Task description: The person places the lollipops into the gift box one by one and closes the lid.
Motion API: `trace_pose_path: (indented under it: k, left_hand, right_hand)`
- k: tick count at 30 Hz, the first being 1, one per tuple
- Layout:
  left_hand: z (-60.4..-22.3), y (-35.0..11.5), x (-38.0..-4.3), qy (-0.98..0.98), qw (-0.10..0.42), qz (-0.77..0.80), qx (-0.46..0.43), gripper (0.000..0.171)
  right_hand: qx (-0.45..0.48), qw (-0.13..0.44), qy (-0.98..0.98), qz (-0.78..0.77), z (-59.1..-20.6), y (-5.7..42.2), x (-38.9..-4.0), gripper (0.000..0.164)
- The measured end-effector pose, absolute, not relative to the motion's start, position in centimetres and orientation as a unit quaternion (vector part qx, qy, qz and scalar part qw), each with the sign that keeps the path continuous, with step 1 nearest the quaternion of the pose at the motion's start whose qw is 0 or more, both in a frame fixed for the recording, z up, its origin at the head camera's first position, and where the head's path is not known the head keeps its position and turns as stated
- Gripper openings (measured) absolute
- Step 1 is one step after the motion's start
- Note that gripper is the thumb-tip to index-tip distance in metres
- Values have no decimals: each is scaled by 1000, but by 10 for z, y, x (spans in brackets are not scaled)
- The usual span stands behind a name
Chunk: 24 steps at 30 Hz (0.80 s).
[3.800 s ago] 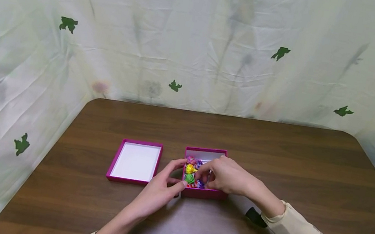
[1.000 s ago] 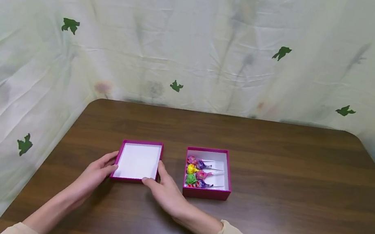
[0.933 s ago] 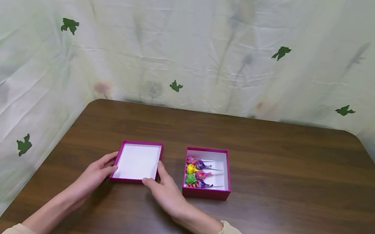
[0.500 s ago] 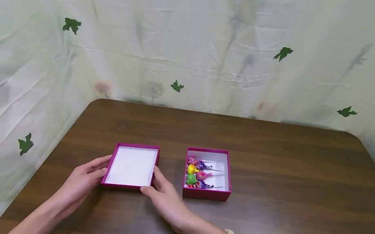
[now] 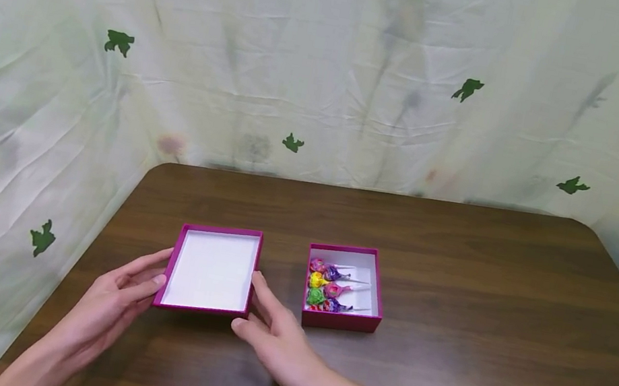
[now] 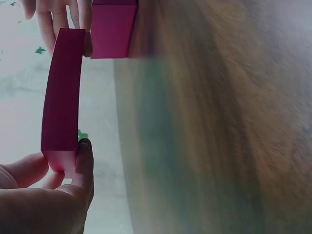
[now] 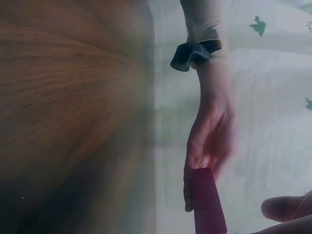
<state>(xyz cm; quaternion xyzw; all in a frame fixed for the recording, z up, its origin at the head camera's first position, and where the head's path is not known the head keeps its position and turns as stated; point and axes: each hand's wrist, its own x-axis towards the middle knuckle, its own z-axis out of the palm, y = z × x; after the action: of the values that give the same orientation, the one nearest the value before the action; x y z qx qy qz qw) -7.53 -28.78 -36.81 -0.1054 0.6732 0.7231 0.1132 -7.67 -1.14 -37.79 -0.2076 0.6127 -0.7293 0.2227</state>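
A magenta box lid (image 5: 213,270) with a white inside, hollow side up, is held above the table between both hands. My left hand (image 5: 103,302) grips its left edge, thumb (image 5: 153,283) at the rim; the left wrist view shows the left fingers (image 6: 84,168) reaching under the lid. My right hand (image 5: 284,346) holds the right edge near the front corner, its fingertips partly hidden by the lid. To the right stands the matching box (image 5: 340,321), open-topped, with several wrapped lollipops (image 5: 325,284) on its left side, their sticks pointing right.
The dark wooden table (image 5: 469,302) spreads out around the box and lid. Behind it and along both sides hangs a pale curtain (image 5: 339,89) with green leaf shapes. The box stands a short gap from my right hand.
Both hands left the box and took hold of the lid. Over the last second the lid has been raised off the table, toward me and slightly left. The box stays in place.
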Motion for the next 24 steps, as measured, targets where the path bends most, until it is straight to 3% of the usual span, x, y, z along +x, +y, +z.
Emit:
trace_pose_path:
  k: [8,24]
  left_hand:
    - [-362,-270,-69,663,100,739,-62,60]
    - [-355,-216,-79,633,90,768,-22,57]
  right_hand:
    - [-211,202,602,-743,-373,8,-75,63]
    - [-184,96,663,-719,-359,60,-96,42]
